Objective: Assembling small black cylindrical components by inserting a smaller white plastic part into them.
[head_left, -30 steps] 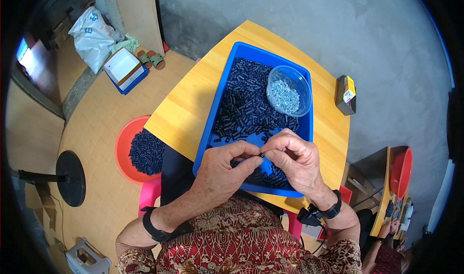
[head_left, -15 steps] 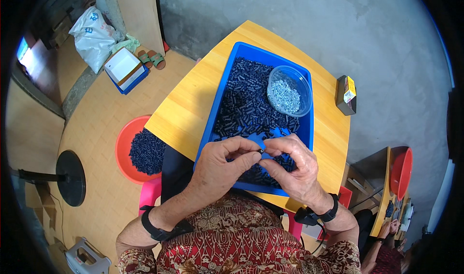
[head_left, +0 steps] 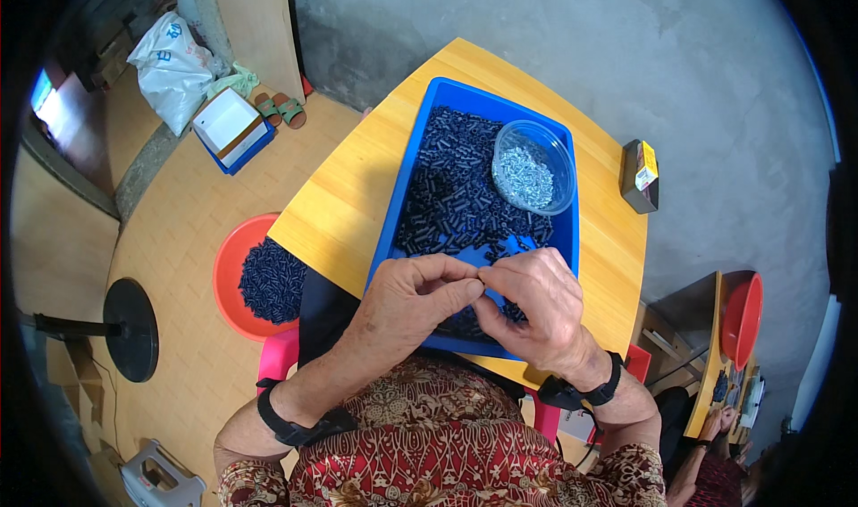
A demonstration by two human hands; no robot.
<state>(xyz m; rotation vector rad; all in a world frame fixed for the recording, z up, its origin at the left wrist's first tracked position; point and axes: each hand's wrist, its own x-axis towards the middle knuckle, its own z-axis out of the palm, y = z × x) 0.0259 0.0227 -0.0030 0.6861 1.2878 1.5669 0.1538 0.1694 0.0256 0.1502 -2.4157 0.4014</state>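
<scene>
The yellow table [head_left: 349,212] carries a blue tray [head_left: 561,239] of small dark tubular parts [head_left: 451,194], long axis running away from the sitter, within easy reach. A clear bowl [head_left: 534,178] keeps silvery screws separate. Left hand [head_left: 413,297] and right hand [head_left: 534,303] meet fingertip to fingertip over the near end, pinched shut; what they pinch, and its direction, I cannot tell.

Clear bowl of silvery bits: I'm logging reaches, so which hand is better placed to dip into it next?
Probably the right hand: the clear bowl sits on the blue tray's right side, above it; the left hand would cross over.
</scene>
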